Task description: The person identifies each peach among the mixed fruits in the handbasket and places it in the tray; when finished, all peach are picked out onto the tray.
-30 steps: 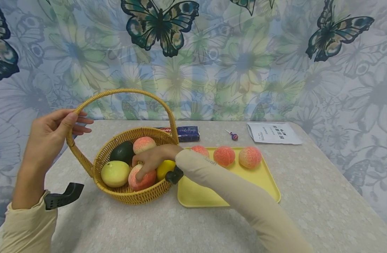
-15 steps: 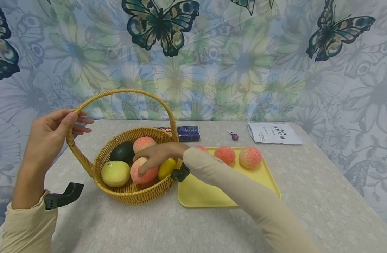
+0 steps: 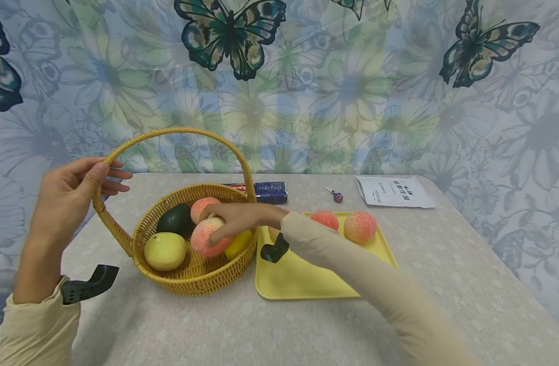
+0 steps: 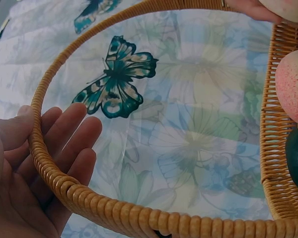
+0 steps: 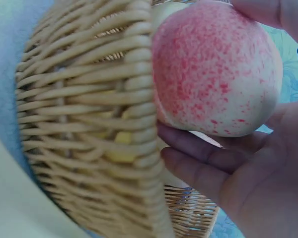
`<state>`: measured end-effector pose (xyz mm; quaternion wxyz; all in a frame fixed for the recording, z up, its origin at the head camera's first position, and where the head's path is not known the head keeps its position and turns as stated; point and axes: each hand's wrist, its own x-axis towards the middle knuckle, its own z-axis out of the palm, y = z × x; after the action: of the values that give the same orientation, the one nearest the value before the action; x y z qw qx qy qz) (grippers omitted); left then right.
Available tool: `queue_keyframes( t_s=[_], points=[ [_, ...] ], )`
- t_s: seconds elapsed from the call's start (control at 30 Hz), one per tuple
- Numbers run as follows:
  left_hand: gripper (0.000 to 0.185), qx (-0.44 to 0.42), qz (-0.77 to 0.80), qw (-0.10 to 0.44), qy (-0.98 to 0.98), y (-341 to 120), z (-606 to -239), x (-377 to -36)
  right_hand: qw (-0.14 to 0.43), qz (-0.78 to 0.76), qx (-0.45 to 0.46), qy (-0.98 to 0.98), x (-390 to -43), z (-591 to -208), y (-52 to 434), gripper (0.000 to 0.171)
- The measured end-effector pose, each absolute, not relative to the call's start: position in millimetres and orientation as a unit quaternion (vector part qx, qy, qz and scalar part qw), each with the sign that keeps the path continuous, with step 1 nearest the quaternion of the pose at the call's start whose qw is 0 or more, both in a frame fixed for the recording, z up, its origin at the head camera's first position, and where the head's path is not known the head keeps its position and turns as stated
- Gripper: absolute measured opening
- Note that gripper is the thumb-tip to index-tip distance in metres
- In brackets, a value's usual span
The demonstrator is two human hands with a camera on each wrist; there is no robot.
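Beige mottled worktop (image 3: 206,330) nearest; on it a round yellow-brown wicker basket (image 3: 194,284) with a tall arched wicker handle (image 3: 179,130); left hand (image 3: 75,185) at the handle's left side, thumb against it, fingers mostly straight behind, loose hold; inside the basket, near left, a round pale yellow-green fruit (image 3: 165,251); right hand (image 3: 240,217) has fingers curled round a round pink-and-cream peach (image 3: 204,241), parted by its width; that peach looks lifted off the bottom; contact with the yellow fruit (image 3: 238,245) beside it can't be told; behind, a dark green oval fruit (image 3: 176,219) and another pink-and-cream peach (image 3: 202,206), partly behind the right hand; just right, a flat yellow rectangular tray (image 3: 302,282); two reddish peaches plain along its far side, a third mostly hidden by the right wrist; progress, judged: three peaches already on the tray, one in hand not yet clear of the basket, one left inside; farther back, dark blue spaghetti packet (image 3: 271,193), small purple lollipop (image 3: 337,197), white printed pouch (image 3: 396,192); last, butterfly-and-flower backdrop (image 3: 352,91).
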<state>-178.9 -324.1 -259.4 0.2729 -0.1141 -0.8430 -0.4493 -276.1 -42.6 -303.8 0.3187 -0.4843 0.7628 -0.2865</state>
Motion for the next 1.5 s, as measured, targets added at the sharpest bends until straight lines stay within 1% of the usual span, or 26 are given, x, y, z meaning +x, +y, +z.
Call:
queue_keyframes(
  t_s=[0.2,0.33,0.47,0.63,0.77,0.9,1.07,1.33,1.5],
  points=[
    [0.032,-0.112,-0.45,0.275,-0.842,-323.9,-258.9,-178.7,0.314,-0.337,-0.473,0.751,-273.8,-306.0,-29.4,0.05],
    [0.032,-0.109,-0.45,0.274,-0.843,-323.3,-258.5,-178.7,0.317,-0.361,-0.462,0.746,-270.8,-306.6,-21.0,0.058],
    [0.031,-0.108,-0.451,0.273,-0.843,-323.5,-258.6,-179.2,0.305,-0.38,-0.458,0.744,-268.1,-308.3,-14.0,0.065],
    [0.031,-0.11,-0.453,0.272,-0.842,-324.7,-258.4,-180.5,0.297,-0.408,-0.442,0.742,-267.0,-311.0,-8.0,0.068],
    [0.031,-0.113,-0.453,0.273,-0.841,-324.8,-257.8,-181.6,0.303,-0.427,-0.428,0.737,-266.4,-311.2,-3.1,0.07],
    [0.03,-0.112,-0.452,0.273,-0.841,-324.9,-256.9,-182.7,0.307,-0.445,-0.42,0.729,-266.4,-310.4,1.9,0.065],
    [0.029,-0.115,-0.453,0.273,-0.841,-324.6,-256.1,-183.6,0.294,-0.46,-0.41,0.731,-265.6,-310.8,7.8,0.057],
    [0.029,-0.121,-0.461,0.268,-0.837,-324.6,-255.7,-182.9,0.263,-0.491,-0.393,0.732,-262.0,-314.9,20.1,0.059],
    [0.029,-0.12,-0.46,0.271,-0.837,-325.3,-256.7,-182.3,0.233,-0.515,-0.383,0.73,-258.2,-319.3,26.3,0.06]
  ],
)
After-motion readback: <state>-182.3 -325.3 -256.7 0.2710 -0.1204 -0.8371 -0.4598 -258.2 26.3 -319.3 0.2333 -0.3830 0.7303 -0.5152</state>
